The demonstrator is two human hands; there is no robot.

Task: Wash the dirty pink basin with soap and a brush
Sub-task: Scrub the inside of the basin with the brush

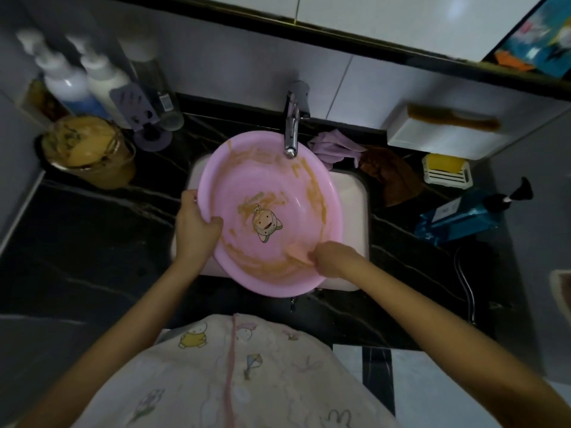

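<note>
The pink basin (278, 180) sits tilted in the white sink (352, 193), under the faucet (291, 131). Orange-brown smears cover its inner wall and bottom, around a cartoon sticker. My left hand (196, 225) grips the basin's left rim, thumb inside. My right hand (335, 259) reaches over the near right rim with curled fingers, pinching a small peach-coloured piece (297, 254) against the inner wall; what it is I cannot tell. A brown brush (451, 118) lies on a white box at the back right. Yellow soap (445, 163) rests in a white dish below it.
Purple (330, 146) and brown (389, 174) cloths lie right of the faucet. A blue pump bottle (463, 217) lies on its side on the black counter. At the back left stand white bottles (68, 81) and a smeared yellow tub (86, 149).
</note>
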